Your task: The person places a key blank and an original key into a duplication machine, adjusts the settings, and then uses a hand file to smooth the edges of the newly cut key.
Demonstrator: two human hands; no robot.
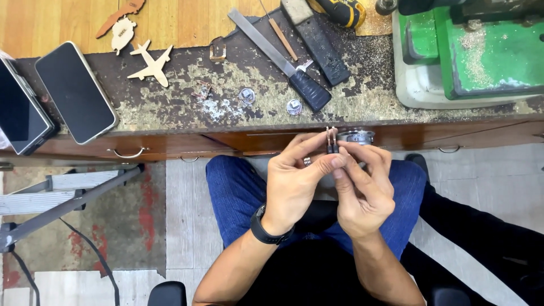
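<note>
small dark metal piece (331, 141), slim and upright with a coppery top end, is pinched between the fingertips of both hands just below the front edge of the workbench (170, 122), over the lap of the seated person in blue jeans (238, 192). left hand (294, 184) is closed around the piece with thumb and forefinger meeting at its lower part; a ring shows on one finger and a black wristband (266, 231) sits on the wrist. right hand (362, 190) is closed on the same piece from the other side, fingertips touching those of the left hand. just behind the right fingers, at the bench's front edge, a round silver metal part (357, 136) protrudes; whether the hand touches it cannot be told. on the bench top, near the front edge and above the hands, lie a flat file with a black handle (280, 59), a second dark file (317, 42) beside it, and two small shiny metal bits (246, 96) set apart from each other. toward the left end lie two phones (73, 90) side by side, a wooden aeroplane cut-out (152, 63) and other wooden cut-outs (122, 25) toward the far edge. a green machine base (481, 56) occupies the right end. a grey stepladder (62, 195) stands on the floor to the left.
</note>
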